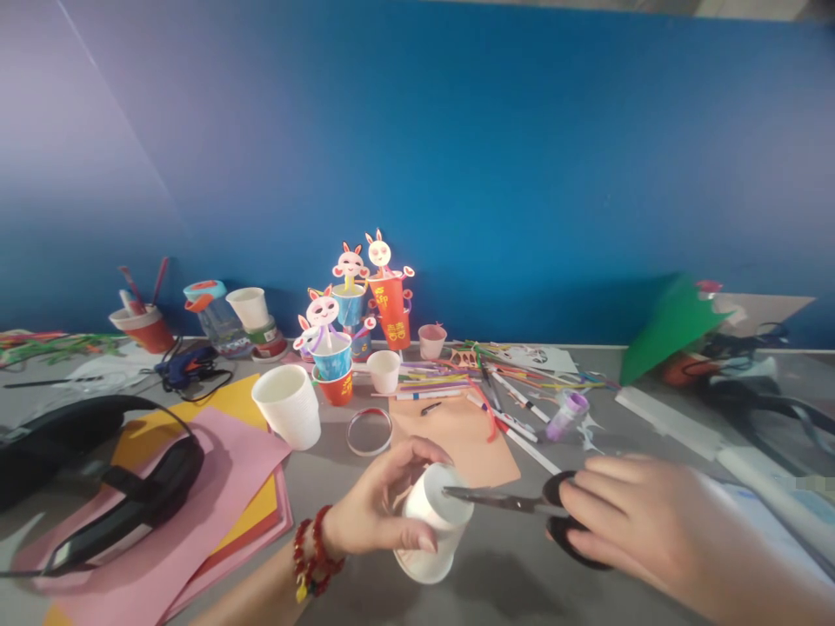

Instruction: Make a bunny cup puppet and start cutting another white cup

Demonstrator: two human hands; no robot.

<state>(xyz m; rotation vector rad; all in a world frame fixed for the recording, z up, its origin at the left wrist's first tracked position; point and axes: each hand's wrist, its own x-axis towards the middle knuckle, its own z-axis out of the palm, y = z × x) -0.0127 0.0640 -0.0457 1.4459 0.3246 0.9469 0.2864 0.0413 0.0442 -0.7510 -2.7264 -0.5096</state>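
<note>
My left hand [384, 504] is wrapped round a white paper cup [434, 543], which is tilted with its base up. In my right hand [626, 513] is a pair of scissors [518, 502] with black handles, my fingers through the loops. The blades look closed, and their tips touch the cup's base near its middle; whether they pierce it I cannot tell. Beyond the cup lies a sheet of orange paper [450, 435]. A roll of tape [369, 432] rests left of that sheet, beside a stack of white paper cups [289, 409].
Black headphones [163, 487] lie on pink paper [235, 469] at the left. Several cups with rabbit faces [323, 309] stand near the blue partition [496, 174]. Markers [515, 426] and a purple-capped jar [567, 416] are right of centre. A green sheet [675, 326] leans farther right.
</note>
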